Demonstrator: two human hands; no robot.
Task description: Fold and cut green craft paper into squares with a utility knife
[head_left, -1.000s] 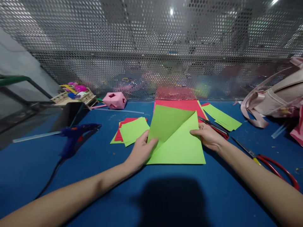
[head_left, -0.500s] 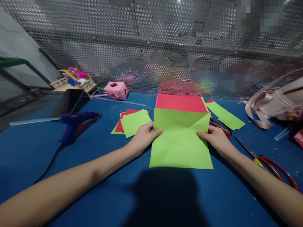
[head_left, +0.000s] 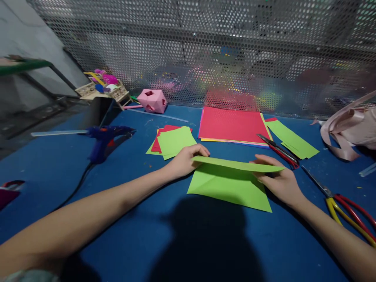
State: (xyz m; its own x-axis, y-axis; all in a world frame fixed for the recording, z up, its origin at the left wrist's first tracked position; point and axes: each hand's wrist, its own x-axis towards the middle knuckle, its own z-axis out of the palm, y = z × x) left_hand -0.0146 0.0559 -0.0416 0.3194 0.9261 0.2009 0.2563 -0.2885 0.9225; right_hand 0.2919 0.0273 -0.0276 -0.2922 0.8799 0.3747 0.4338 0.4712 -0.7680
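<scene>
A sheet of light green paper (head_left: 226, 186) with crease lines lies in front of me, its far part raised and bent over toward me. My left hand (head_left: 188, 158) is closed on the left end of the raised part, the thumb hidden under it. At the other end my right hand (head_left: 279, 180) has the paper between thumb and fingers, with the fingers behind the flap. Beside my left hand is a small stack of green and red paper squares (head_left: 178, 141). A cutter knife (head_left: 282, 152) and scissors (head_left: 331, 196) lie beyond and beside my right hand.
A stack of coloured sheets, red on top (head_left: 235, 123), lies against the perforated metal panel (head_left: 182, 51). Green strips (head_left: 293, 137) are to its right. At left are a blue glue gun (head_left: 101, 143), a pink faceted paper shape (head_left: 152, 100) and a wooden model (head_left: 102, 88).
The far part of the green sheet has been folded over toward me. Both hands have shifted with it, and the view has turned slightly left and down.
</scene>
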